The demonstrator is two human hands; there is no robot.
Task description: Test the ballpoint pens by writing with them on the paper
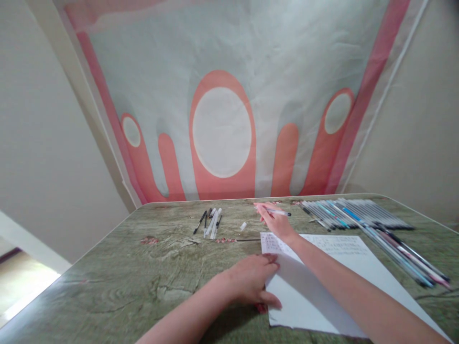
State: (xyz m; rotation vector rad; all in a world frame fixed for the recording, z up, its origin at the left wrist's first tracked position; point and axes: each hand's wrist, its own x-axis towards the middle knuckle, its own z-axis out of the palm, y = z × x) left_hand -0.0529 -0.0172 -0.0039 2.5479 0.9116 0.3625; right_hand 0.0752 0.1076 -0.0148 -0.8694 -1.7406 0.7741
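My right hand (pixel 273 220) grips a pen (pixel 278 212) above the far edge of the paper, its dark end pointing right. A white sheet of paper (pixel 322 296) lies on the table with rows of small handwriting across its upper part. My left hand (pixel 251 277) rests at the sheet's left edge, fingers and thumb spread onto it. Left of the right hand lies a small white cap (pixel 243 226). My right forearm crosses over the sheet and hides part of the writing.
Several pens and white caps (pixel 213 222) lie in a small group at the back left. A long row of pens (pixel 358 215) spreads along the back right, and a looser bundle (pixel 405 253) lies slanted beside the paper. The wood-patterned table (pixel 125 277) meets a wall with a pink-and-grey covering (pixel 222 188).
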